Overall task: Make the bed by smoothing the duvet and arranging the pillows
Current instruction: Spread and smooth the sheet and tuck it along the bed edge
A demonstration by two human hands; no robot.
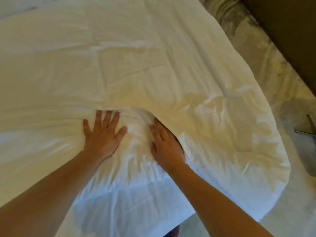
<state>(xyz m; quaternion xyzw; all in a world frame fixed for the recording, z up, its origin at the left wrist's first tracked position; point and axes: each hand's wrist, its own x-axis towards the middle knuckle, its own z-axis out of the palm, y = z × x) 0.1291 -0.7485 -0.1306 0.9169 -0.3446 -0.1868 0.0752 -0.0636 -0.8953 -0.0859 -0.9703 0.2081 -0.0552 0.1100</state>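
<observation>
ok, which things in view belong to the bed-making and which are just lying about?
Job in hand:
duvet, rumpled
left hand and right hand, both flat on it
no pillows in view

Lying about:
pale floor
dark brown panel
grey object at the right edge, too cropped to identify

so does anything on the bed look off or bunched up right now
Yes: the duvet is bunched into a raised fold just past the left hand, curving down beside the right hand, with creases around both flat hands.
</observation>
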